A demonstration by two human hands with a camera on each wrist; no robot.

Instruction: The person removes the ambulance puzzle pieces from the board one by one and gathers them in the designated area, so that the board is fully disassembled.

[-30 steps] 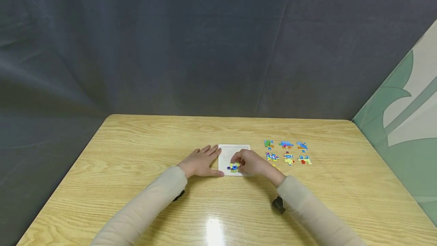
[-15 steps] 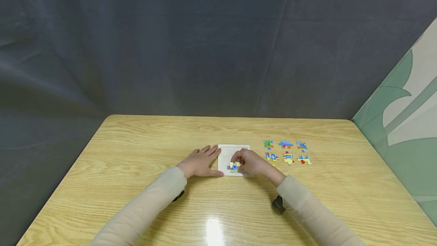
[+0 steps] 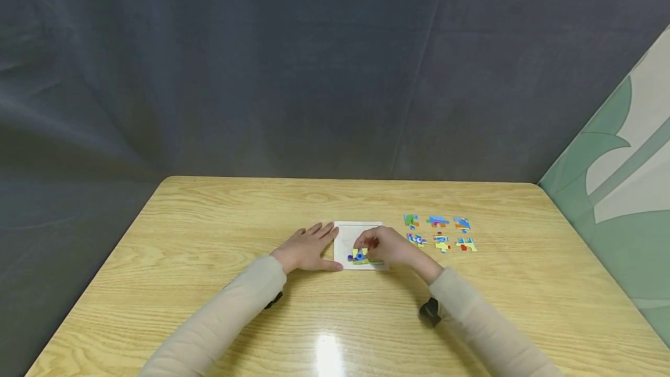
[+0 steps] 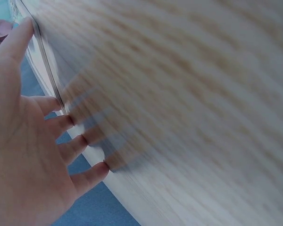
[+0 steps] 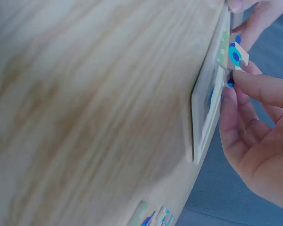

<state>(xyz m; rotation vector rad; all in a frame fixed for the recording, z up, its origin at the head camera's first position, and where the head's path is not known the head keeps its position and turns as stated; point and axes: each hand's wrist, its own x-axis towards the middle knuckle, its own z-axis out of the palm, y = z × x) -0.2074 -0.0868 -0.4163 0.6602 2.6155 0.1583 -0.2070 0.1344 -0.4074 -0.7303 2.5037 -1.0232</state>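
Note:
A shallow white puzzle tray [image 3: 344, 243] lies at mid-table. My left hand [image 3: 311, 249] rests with spread, straight fingers along its left edge; in the left wrist view the fingertips [image 4: 100, 168] touch the tabletop and the thumb is at the tray's edge. Over the tray's lower part my right hand [image 3: 386, 247] pinches a yellow-green jigsaw piece [image 3: 359, 256] with a blue ring on it. In the right wrist view this jigsaw piece [image 5: 234, 55] stands tilted at the tray, held between thumb and fingers. The right hand hides much of the tray's right side.
To the right of the tray, several loose jigsaw pieces [image 3: 441, 243] lie in two rows on the wooden table [image 3: 235, 208]. A dark curtain [image 3: 314, 74] hangs behind the table. A green and white patterned panel [image 3: 623, 191] stands at the right.
My right hand and wrist have shifted slightly, showing more of a green strip along the tray's lower edge. A yellow bit beside the wrist is now out of sight. The left hand stays put.

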